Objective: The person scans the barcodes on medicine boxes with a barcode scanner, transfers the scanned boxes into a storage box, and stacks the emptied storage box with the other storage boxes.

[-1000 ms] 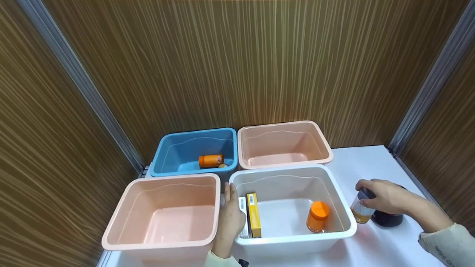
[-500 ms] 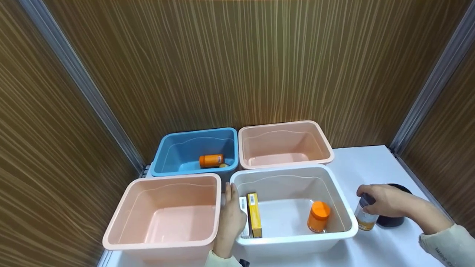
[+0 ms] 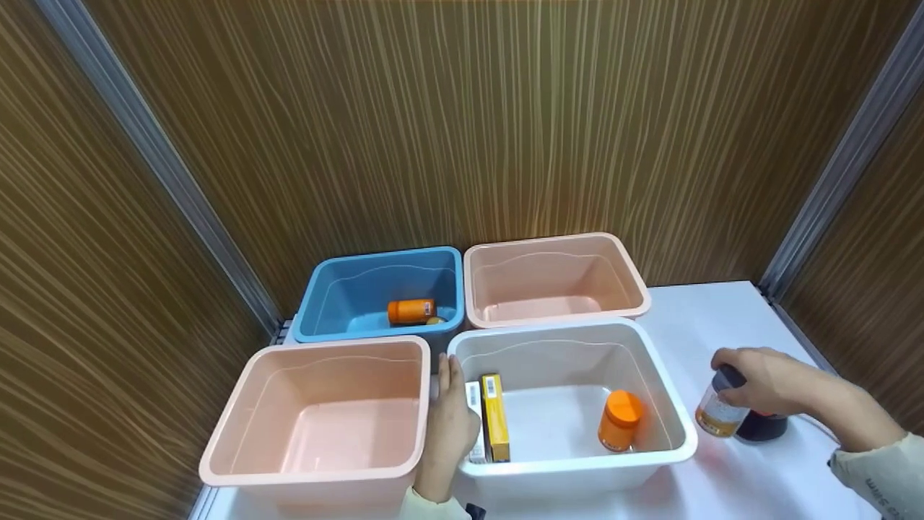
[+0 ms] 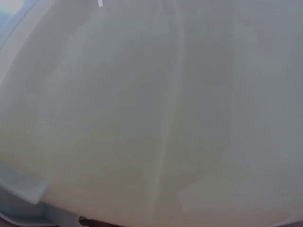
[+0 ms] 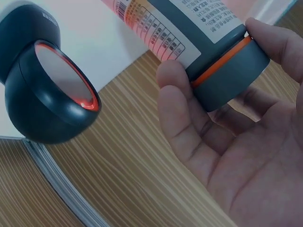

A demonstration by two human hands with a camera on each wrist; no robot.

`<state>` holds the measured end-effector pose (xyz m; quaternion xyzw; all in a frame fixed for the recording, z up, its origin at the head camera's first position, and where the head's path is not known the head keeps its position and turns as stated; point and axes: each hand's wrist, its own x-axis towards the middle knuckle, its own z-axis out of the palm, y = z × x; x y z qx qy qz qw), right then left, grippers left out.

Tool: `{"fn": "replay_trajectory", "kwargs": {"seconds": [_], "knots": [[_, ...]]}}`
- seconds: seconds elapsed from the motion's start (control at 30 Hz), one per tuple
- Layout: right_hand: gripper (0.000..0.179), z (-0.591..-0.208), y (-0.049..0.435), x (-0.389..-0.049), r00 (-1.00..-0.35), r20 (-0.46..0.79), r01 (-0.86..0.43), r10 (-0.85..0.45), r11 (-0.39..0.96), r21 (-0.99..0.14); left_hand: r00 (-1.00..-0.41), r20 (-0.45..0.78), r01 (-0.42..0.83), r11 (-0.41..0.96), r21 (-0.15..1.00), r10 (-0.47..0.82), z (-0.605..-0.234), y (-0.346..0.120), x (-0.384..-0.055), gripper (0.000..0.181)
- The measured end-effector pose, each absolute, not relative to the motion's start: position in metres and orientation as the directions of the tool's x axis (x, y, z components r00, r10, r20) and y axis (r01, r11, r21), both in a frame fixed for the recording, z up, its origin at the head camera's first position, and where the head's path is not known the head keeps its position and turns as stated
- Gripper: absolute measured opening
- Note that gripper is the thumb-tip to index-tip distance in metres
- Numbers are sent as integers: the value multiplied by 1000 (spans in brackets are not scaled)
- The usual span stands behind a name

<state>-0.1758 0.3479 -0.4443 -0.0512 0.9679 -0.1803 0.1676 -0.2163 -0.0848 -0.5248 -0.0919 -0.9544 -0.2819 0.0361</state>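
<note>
My right hand [image 3: 783,383] grips a bottle [image 3: 715,415] from above by its dark cap, right of the white bin [image 3: 577,468]. In the right wrist view, thumb and fingers curl round the cap [image 5: 232,75]; an orange ring and a printed label show. The bottle leans beside a black barcode scanner [image 3: 764,427], whose window [image 5: 66,73] glows red in the wrist view. My left hand [image 3: 451,430] rests with straight fingers along the white bin's left side. Pale plastic wall [image 4: 118,109] fills the left wrist view, and that hand is out of its frame.
The white bin holds an orange jar [image 3: 619,422], a yellow box [image 3: 496,422] and a white box [image 3: 473,412]. Pink bins stand at front left [image 3: 310,479] and back right [image 3: 556,323]. An orange bottle [image 3: 410,311] lies in the blue bin [image 3: 375,258]. Wood-grain panels [image 3: 462,123] enclose the table.
My right hand has shifted a little rightward with the bottle, which now leans more, and the hand covers more of the scanner. My left hand has stayed in place.
</note>
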Motion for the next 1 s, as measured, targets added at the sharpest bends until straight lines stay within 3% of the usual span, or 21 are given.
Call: {"fn": "replay_trajectory", "kwargs": {"seconds": [0.27,0.57,1.0], "knots": [[55,-439,352,-178,-977,-141,-104,-161,933,-344,-982,109,186,826,533,152,-526,-86,-217,80],[53,-442,352,-175,-950,-273,-39,-150,928,-372,-983,107,184,810,557,150,-525,-84,-218,80],[49,-443,349,-176,-943,-289,-45,-163,926,-374,-983,106,182,806,563,148,-525,-85,-218,80]]}}
